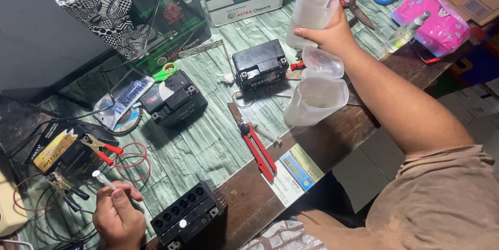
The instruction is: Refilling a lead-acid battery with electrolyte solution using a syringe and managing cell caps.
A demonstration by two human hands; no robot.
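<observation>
Two hands at a workbench point(218, 140). The right hand point(325, 34) grips a translucent measuring jug point(313, 8), lifted clear above a second jug point(315, 100), apparently to keep it level. The left hand point(118, 218) is closed on a small white tube point(103, 180), beside an open-celled black battery point(187, 212).

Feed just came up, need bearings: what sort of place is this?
Likely a small battery repair bench: black batteries on the worktop, red clamp leads, and a red utility knife.
</observation>
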